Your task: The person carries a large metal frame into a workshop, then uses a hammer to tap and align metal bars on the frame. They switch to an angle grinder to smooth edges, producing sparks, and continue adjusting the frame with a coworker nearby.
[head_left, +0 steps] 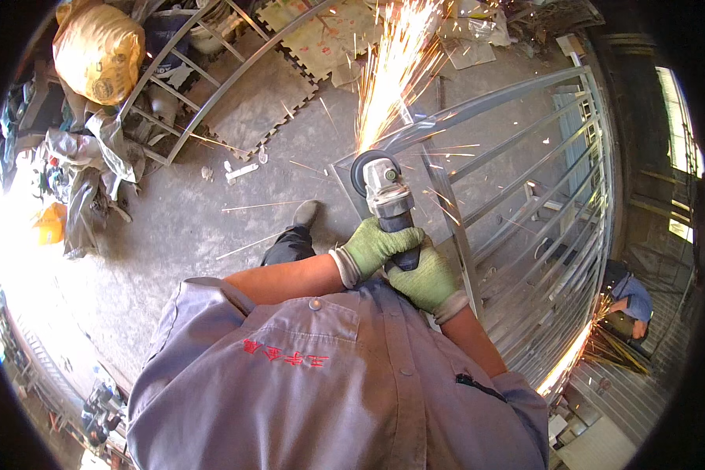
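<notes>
A grey-and-black handheld angle grinder with a round dark disc (388, 192) is pointing away from you, in front of your chest, at the left corner of a grey metal barred frame (454, 227). Your left hand, in a pale green knit glove (374, 249), is curling its fingers around the body; its forearm is coming in nearly level. Your right hand, gloved alike (427, 280), is grasping the rear end, its forearm slanting up from lower right. Bright orange sparks (395, 74) are streaming forward. Far right, a blue-clad co-worker (633, 301) is bending near other sparks.
</notes>
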A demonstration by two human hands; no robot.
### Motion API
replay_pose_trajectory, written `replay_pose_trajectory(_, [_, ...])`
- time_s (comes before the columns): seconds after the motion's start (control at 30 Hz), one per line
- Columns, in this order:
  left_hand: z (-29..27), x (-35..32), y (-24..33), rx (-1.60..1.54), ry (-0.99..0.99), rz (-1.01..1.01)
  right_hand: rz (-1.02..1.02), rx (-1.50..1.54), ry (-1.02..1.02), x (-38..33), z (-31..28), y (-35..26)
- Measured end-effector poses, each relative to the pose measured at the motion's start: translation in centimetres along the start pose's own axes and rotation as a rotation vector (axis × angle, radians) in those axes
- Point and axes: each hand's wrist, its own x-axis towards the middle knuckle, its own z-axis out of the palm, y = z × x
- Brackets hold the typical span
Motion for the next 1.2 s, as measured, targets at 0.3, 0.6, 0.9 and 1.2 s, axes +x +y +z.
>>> replay_pose_trajectory(0.3, [-0.6, -0.4, 0.0, -0.046, 0.003, -0.026, 0.041, -0.080, -0.055, 0.1, 0.0, -1.0])
replay_pose_trajectory(0.6, [-2.1, -1.3, 1.3, -0.039, -0.036, -0.018, -0.016, -0.048, -0.050, 0.9, 1.1, -2.3])
replay_pose_trajectory(0.9, [-3.0, -1.5, 2.0, -0.091, -0.024, -0.021, 0.064, -0.112, -0.054, 1.4, 1.1, -4.3])
replay_pose_trajectory(1.2, [-2.1, -1.2, 1.2, -0.190, -0.097, -0.012, 0.096, -0.123, -0.052, 0.4, 0.5, -4.3])
